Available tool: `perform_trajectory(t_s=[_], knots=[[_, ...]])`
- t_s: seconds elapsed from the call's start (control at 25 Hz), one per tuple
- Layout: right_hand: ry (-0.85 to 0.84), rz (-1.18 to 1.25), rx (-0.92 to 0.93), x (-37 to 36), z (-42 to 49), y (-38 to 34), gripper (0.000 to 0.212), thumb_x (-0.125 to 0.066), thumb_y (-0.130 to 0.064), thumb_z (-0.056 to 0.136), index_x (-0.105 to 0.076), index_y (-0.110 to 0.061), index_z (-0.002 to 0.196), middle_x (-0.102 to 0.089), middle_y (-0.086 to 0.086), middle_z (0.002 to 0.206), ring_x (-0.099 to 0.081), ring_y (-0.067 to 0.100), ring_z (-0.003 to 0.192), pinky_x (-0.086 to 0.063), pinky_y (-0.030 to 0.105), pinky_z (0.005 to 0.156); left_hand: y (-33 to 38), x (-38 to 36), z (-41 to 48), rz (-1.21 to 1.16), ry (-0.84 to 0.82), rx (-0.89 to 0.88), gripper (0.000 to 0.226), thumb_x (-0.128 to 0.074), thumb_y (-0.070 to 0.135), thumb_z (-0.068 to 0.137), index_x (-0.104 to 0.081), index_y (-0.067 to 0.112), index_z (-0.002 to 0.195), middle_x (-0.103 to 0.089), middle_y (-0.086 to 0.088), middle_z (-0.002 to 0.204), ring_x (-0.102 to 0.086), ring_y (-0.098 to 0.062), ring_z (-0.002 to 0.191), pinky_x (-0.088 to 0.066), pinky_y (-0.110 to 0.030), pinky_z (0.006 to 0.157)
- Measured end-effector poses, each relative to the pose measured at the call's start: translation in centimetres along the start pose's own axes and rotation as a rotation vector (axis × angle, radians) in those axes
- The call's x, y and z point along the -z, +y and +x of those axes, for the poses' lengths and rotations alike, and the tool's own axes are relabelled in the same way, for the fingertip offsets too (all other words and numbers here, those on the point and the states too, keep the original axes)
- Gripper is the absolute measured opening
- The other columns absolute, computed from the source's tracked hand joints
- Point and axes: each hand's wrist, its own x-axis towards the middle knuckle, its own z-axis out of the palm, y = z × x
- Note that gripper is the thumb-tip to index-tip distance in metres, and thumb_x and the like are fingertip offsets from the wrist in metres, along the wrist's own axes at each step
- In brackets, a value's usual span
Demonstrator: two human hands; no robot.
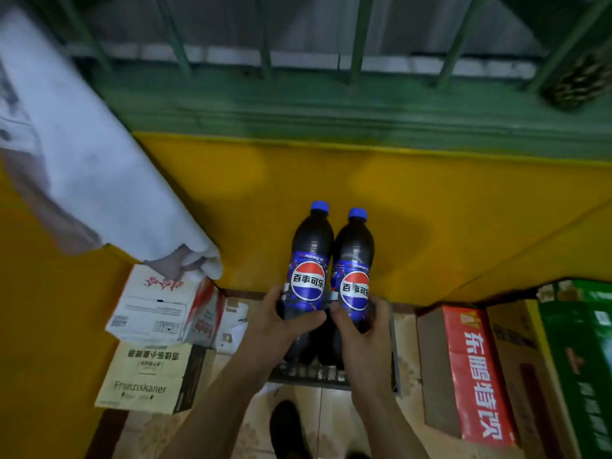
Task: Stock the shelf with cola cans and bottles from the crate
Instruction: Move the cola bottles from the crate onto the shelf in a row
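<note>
Two cola bottles with blue caps and blue labels stand side by side in the middle of the view. My left hand point(278, 321) grips the left cola bottle point(309, 260) around its lower half. My right hand point(362, 326) grips the right cola bottle point(354, 270) the same way. Both bottles are upright over the yellow shelf surface point(430, 210), their bases hidden by my hands. Below my hands sits a dark grey crate point(331, 376) on the floor, with more dark bottles point(309, 349) inside it.
A white sheet or bag point(82, 160) lies at the left over the shelf. Cardboard cartons point(155, 313) are stacked on the floor to the left; a red carton point(477, 376) and a green carton point(586, 352) stand to the right. Green bars point(357, 38) run along the back. My shoe point(288, 425) is below.
</note>
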Motion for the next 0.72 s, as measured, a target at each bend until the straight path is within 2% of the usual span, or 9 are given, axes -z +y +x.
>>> perform_trajectory(t_s=[0.08, 0.16, 0.24, 0.32, 0.4, 0.48, 0.6, 0.72], knots=[[-0.057, 0.003, 0.046, 1.2, -1.2, -2.2, 0.046, -0.077, -0.019, 0.081, -0.050, -0.026, 0.118, -0.066, -0.010, 0.101, -0.063, -0.009, 0.082, -0.050, 0.019, 0.070, 1.6, -0.7, -2.8, 0.023, 0.044, -0.067, 0.048, -0.080, 0.004, 0.073, -0.061, 0.015, 0.116, -0.075, 0.000, 0.093, -0.073, -0.013, 0.077, -0.054, -0.020, 0.057], [-0.127, 0.008, 0.087, 2.7, -2.3, -4.1, 0.048, -0.076, -0.020, 0.082, -0.047, -0.028, 0.120, -0.064, -0.015, 0.101, -0.062, -0.014, 0.080, -0.050, 0.015, 0.064, 2.8, -2.0, -5.4, 0.028, 0.087, -0.127, 0.049, -0.081, 0.003, 0.071, -0.062, 0.016, 0.114, -0.075, -0.002, 0.098, -0.073, -0.015, 0.084, -0.055, -0.021, 0.060], [-0.183, 0.003, 0.124, 4.5, -3.2, -5.5, 0.043, -0.072, -0.027, 0.085, -0.047, -0.029, 0.119, -0.063, -0.016, 0.103, -0.062, -0.012, 0.082, -0.048, 0.017, 0.065, 3.3, -3.7, -7.9, 0.015, 0.122, -0.173, 0.050, -0.081, 0.003, 0.070, -0.063, 0.016, 0.115, -0.075, -0.003, 0.103, -0.072, -0.016, 0.091, -0.056, -0.022, 0.066], [-0.228, 0.006, 0.136, 6.5, -4.1, -6.4, 0.035, -0.066, -0.033, 0.090, -0.047, -0.029, 0.120, -0.064, -0.012, 0.106, -0.063, -0.002, 0.087, -0.049, 0.025, 0.070, 3.7, -5.7, -10.4, -0.011, 0.168, -0.206, 0.049, -0.080, 0.000, 0.071, -0.063, 0.014, 0.115, -0.075, -0.004, 0.101, -0.073, -0.016, 0.089, -0.056, -0.022, 0.066], [-0.291, 0.019, 0.139, 8.8, -5.1, -7.4, 0.028, -0.060, -0.029, 0.094, -0.048, -0.028, 0.119, -0.064, -0.008, 0.106, -0.064, 0.009, 0.091, -0.050, 0.031, 0.073, 3.7, -8.0, -13.1, -0.047, 0.227, -0.242, 0.049, -0.080, -0.001, 0.070, -0.063, 0.012, 0.114, -0.075, -0.004, 0.099, -0.072, -0.017, 0.088, -0.057, -0.024, 0.068], [-0.344, 0.022, 0.191, 10.6, -6.0, -8.5, 0.024, -0.060, -0.022, 0.094, -0.049, -0.027, 0.116, -0.065, -0.007, 0.104, -0.064, 0.012, 0.092, -0.049, 0.031, 0.072, 3.6, -9.8, -15.5, -0.073, 0.287, -0.280, 0.050, -0.082, 0.000, 0.069, -0.063, 0.012, 0.114, -0.075, -0.004, 0.100, -0.072, -0.019, 0.090, -0.057, -0.027, 0.070], [-0.466, 0.008, 0.298, 12.2, -7.8, -10.0, 0.029, -0.064, -0.019, 0.091, -0.050, -0.029, 0.114, -0.068, -0.005, 0.101, -0.067, 0.005, 0.087, -0.050, 0.021, 0.070, 3.5, -11.4, -19.2, -0.120, 0.414, -0.354, 0.049, -0.081, -0.003, 0.069, -0.063, 0.011, 0.113, -0.075, -0.007, 0.097, -0.071, -0.018, 0.078, -0.052, -0.022, 0.057], [-0.620, 0.002, 0.363, 12.6, -10.2, -11.4, 0.038, -0.069, -0.021, 0.088, -0.048, -0.033, 0.117, -0.067, -0.005, 0.099, -0.066, 0.004, 0.087, -0.050, 0.019, 0.068, 3.7, -11.8, -23.1, -0.184, 0.531, -0.403, 0.049, -0.079, -0.005, 0.071, -0.062, 0.011, 0.113, -0.073, -0.011, 0.088, -0.065, -0.015, 0.056, -0.046, -0.018, 0.044]])
